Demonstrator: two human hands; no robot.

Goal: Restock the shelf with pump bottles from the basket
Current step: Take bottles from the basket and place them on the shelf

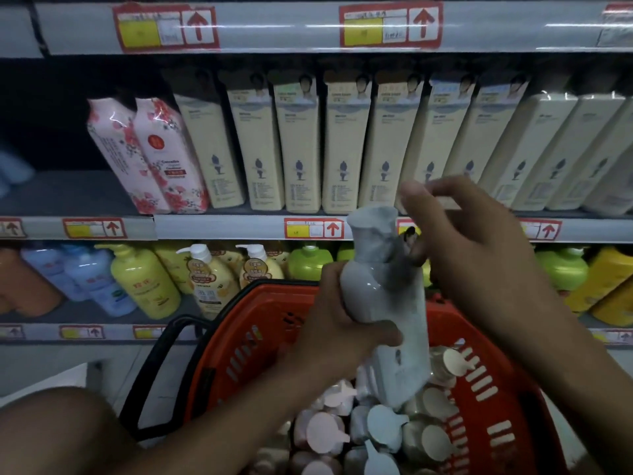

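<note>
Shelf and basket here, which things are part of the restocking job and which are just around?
Part of the job:
- grey pump bottle, held by the left hand
- right hand at its top
- red basket of pump bottles
- middle shelf

Just around:
- floral pink packs
- yellow bottles
- green bottles
- price tags

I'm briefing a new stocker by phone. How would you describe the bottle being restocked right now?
Above the red basket, the left hand grips a pale grey-blue pump bottle. Unlike the capped bottles in the basket, it is lifted upright.
</note>
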